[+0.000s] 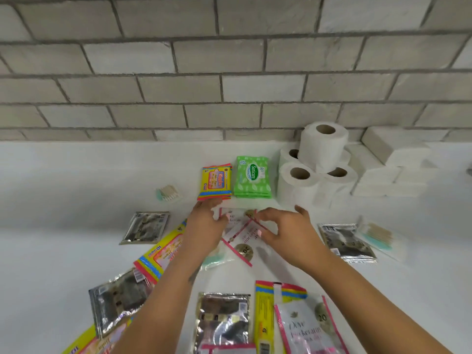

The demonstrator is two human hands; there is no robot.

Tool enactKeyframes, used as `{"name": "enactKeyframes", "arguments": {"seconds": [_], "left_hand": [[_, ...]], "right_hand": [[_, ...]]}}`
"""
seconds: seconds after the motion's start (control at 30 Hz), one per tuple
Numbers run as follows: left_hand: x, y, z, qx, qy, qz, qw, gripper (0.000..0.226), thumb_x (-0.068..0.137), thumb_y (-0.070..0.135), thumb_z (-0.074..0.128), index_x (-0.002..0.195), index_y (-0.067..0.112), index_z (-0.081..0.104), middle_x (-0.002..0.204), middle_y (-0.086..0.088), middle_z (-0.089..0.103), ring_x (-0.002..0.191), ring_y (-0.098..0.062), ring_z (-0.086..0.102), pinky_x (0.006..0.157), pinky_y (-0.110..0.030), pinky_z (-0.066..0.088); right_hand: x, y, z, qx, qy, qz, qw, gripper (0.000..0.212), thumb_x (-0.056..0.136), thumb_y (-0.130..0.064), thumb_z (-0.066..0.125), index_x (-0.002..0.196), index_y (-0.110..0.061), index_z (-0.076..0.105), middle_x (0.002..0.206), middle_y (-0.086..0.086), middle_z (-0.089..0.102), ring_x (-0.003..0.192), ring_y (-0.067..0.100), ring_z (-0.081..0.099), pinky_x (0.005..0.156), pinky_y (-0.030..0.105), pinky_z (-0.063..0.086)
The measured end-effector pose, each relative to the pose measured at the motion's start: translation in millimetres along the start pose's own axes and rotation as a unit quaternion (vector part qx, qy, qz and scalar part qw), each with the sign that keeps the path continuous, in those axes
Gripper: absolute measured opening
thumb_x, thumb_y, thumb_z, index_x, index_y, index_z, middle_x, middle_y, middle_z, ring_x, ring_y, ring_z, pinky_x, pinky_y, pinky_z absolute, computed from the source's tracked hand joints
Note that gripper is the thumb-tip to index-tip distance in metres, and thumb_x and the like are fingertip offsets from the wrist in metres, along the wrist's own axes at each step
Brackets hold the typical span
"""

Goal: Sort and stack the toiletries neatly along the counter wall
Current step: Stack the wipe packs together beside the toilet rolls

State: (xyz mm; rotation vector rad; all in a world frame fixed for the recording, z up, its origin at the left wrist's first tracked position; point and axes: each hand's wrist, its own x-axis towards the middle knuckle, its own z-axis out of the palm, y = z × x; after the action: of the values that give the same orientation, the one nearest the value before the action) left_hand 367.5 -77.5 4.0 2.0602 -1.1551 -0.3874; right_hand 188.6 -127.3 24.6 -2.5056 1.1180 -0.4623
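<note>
Toiletries lie scattered over the white counter, and only some are sorted: a stack of yellow wipe packs and a stack of green wipe packs sit side by side near the tiled wall, with toilet rolls piled to their right. We have both hands on the white-and-pink Dove sachets just in front of those stacks. Our left hand curls its fingers round the left edge of the upper sachet; our right hand seems to pinch the right side, though blur makes the exact grip hard to read. To do this step well, we should square the two sachets edge to edge before moving them, then set them flat beside the yellow packs. Silver sachets, cotton buds and another Dove sachet lying nearer us remain unsorted
</note>
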Motion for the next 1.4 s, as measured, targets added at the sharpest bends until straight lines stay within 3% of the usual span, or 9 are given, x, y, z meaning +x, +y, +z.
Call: {"name": "enactKeyframes", "arguments": {"seconds": [0.13, 0.4, 0.5, 0.6, 0.77, 1.0, 1.13, 1.23, 1.4], "left_hand": [[-42, 7, 7, -0.009, -0.014, -0.007, 1.0, 0.039, 0.086, 0.019, 0.064, 0.124, 0.014, 0.056, 0.124, -0.007, 0.056, 0.104, -0.02, 0.059, 0.083, -0.021, 0.039], [-117, 25, 19, -0.036, -0.035, -0.019, 0.999, 0.024, 0.087, 0.017, 0.063, 0.108, 0.026, 0.06, 0.124, 0.004, 0.057, 0.099, -0.009, 0.053, 0.081, -0.02, 0.039], [-141, 28, 26, -0.011, -0.054, -0.018, 0.998, 0.031, 0.088, 0.019, 0.062, 0.117, 0.028, 0.057, 0.121, 0.005, 0.055, 0.105, -0.008, 0.052, 0.087, -0.023, 0.044], [-158, 32, 32, 0.014, -0.079, -0.015, 0.997, 0.034, 0.088, 0.022, 0.062, 0.121, 0.028, 0.055, 0.115, 0.009, 0.051, 0.109, -0.006, 0.05, 0.086, -0.017, 0.036], [-177, 40, 46, 0.045, -0.105, 0.01, 0.993, 0.039, 0.089, 0.03, 0.06, 0.126, 0.026, 0.051, 0.129, 0.006, 0.047, 0.12, -0.009, 0.045, 0.09, -0.014, 0.029], [-193, 51, 79, 0.204, -0.124, -0.001, 0.971, 0.085, 0.073, 0.058, 0.066, 0.137, 0.013, 0.032, 0.14, -0.005, 0.031, 0.13, -0.024, 0.028, 0.111, -0.034, 0.027], [-193, 54, 87, 0.233, -0.092, 0.011, 0.968, 0.077, 0.078, 0.049, 0.064, 0.135, 0.01, 0.031, 0.136, -0.006, 0.034, 0.126, -0.024, 0.031, 0.11, -0.033, 0.025], [-190, 56, 90, 0.215, -0.079, 0.02, 0.973, 0.063, 0.079, 0.033, 0.063, 0.13, 0.009, 0.035, 0.131, -0.006, 0.037, 0.119, -0.023, 0.035, 0.103, -0.029, 0.029], [-177, 64, 76, 0.018, -0.067, -0.054, 0.996, 0.052, 0.067, 0.028, 0.069, 0.114, 0.014, 0.049, 0.113, 0.0, 0.047, 0.105, -0.016, 0.048, 0.084, -0.025, 0.042]], "right_hand": [[-38, 13, -2, 0.033, -0.067, 0.018, 0.997, 0.049, 0.076, -0.041, 0.072, 0.122, -0.034, 0.056, 0.122, -0.013, 0.058, 0.112, 0.009, 0.054, 0.103, 0.034, 0.035], [-99, 37, 12, -0.074, -0.145, 0.041, 0.986, 0.088, 0.065, -0.054, 0.076, 0.139, -0.035, 0.031, 0.13, -0.005, 0.039, 0.124, 0.018, 0.036, 0.099, 0.036, 0.032], [-111, 49, 11, -0.061, -0.136, 0.074, 0.986, 0.087, 0.067, -0.056, 0.074, 0.14, -0.035, 0.03, 0.132, -0.004, 0.039, 0.125, 0.018, 0.036, 0.099, 0.036, 0.032], [-119, 62, 6, -0.071, -0.129, 0.092, 0.985, 0.083, 0.07, -0.054, 0.072, 0.14, -0.035, 0.031, 0.133, -0.003, 0.04, 0.126, 0.02, 0.037, 0.099, 0.037, 0.032], [-127, 78, -3, -0.111, -0.102, 0.118, 0.982, 0.076, 0.074, -0.049, 0.071, 0.138, -0.034, 0.035, 0.138, -0.002, 0.04, 0.128, 0.021, 0.037, 0.1, 0.039, 0.032], [-131, 81, -9, -0.13, -0.045, 0.115, 0.984, 0.061, 0.084, -0.031, 0.064, 0.138, -0.034, 0.035, 0.139, -0.004, 0.04, 0.129, 0.021, 0.037, 0.101, 0.039, 0.029], [-135, 80, -6, -0.086, -0.025, 0.125, 0.988, 0.055, 0.086, -0.034, 0.06, 0.136, -0.033, 0.039, 0.137, -0.005, 0.043, 0.127, 0.02, 0.04, 0.1, 0.039, 0.03], [-136, 78, -7, -0.067, -0.016, 0.129, 0.989, 0.051, 0.086, -0.035, 0.059, 0.134, -0.033, 0.04, 0.136, -0.006, 0.046, 0.126, 0.019, 0.041, 0.099, 0.038, 0.031], [-134, 74, -13, -0.026, -0.01, 0.11, 0.993, 0.053, 0.087, -0.029, 0.06, 0.136, -0.033, 0.039, 0.134, -0.004, 0.045, 0.128, 0.018, 0.039, 0.1, 0.037, 0.029]]}}
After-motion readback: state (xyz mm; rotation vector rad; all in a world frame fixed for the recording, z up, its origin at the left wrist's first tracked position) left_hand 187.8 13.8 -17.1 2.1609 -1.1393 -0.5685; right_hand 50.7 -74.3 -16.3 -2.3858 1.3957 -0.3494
